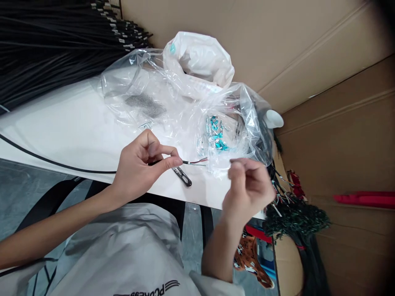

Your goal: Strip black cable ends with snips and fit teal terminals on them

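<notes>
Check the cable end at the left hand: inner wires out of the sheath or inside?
Out. Thin inner wires extend from the black sheath end, just beyond the left hand.

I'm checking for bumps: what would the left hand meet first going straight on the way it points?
Past the bared wires of the black cable it holds, the left hand would probably meet the right hand; the clear plastic bag shows between but seems lower, though depth is unclear.

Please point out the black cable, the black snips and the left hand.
Black cable (92,170), head view: on its outer jacket.
Black snips (188,183), head view: on the rounded end.
Left hand (135,164), head view: on the middle of the hand.
</notes>
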Demonstrator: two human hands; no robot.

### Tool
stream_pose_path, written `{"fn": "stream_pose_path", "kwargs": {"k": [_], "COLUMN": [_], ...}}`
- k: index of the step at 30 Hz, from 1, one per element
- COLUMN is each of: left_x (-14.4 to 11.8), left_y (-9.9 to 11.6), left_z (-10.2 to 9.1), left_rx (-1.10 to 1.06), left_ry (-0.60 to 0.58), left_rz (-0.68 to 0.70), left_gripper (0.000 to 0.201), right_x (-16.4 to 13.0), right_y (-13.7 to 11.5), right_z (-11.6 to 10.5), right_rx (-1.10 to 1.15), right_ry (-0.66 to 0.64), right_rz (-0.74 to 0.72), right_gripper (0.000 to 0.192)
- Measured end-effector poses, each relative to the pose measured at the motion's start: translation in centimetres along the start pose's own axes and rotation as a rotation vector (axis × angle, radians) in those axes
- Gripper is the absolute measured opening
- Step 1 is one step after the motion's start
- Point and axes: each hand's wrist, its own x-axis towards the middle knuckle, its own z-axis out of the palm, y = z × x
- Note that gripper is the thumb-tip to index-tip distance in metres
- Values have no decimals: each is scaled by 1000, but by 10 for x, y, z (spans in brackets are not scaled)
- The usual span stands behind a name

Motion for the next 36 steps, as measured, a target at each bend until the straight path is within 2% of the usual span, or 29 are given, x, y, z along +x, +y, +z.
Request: {"fn": "stream_pose_path", "kwargs": {"k": [1, 3, 7, 9, 11, 15, 21, 24, 26, 28, 33, 36], "left_x": [0, 0, -1, -1, 0, 1, -1, -1, 0, 2, 4, 6], "left_y": [1, 3, 5, 6, 6, 7, 9, 9, 9, 8, 7, 3], "left_z": [0, -1, -2, -2, -3, -3, -3, -4, -4, -4, -8, -11], "left_rx": [-23, -78, -78, -65, -49, -14, 31, 42, 42, 54, 130, 156], "left_ry": [-18, -55, -79, -76, -75, -88, -83, -108, -142, -172, -260, -305], "left_rz": [4, 8, 2, 0, -3, 1, -25, -55, -76, -86, -66, -61], "left_gripper": [50, 49, 49, 48, 46, 45, 42, 41, 41, 41, 40, 36], "right_x": [18, 56, 114, 126, 130, 128, 129, 118, 105, 91, 62, 54], "right_y": [1, 6, 29, 40, 47, 49, 46, 42, 36, 28, 10, 6], "right_z": [-4, -11, -12, -9, -7, -6, -11, -10, -7, -4, 3, 9], "right_rx": [-146, -421, -783, -865, -936, -1014, -920, -608, -361, -199, 43, 92], "right_ry": [-18, -135, -524, -582, -584, -613, -561, -568, -663, -812, -1245, -1336], "right_rz": [-91, -157, -101, -93, -89, -58, -92, -71, -27, 16, 181, 244], "right_gripper": [9, 13, 12, 13, 16, 29, 14, 24, 30, 35, 55, 50]}}
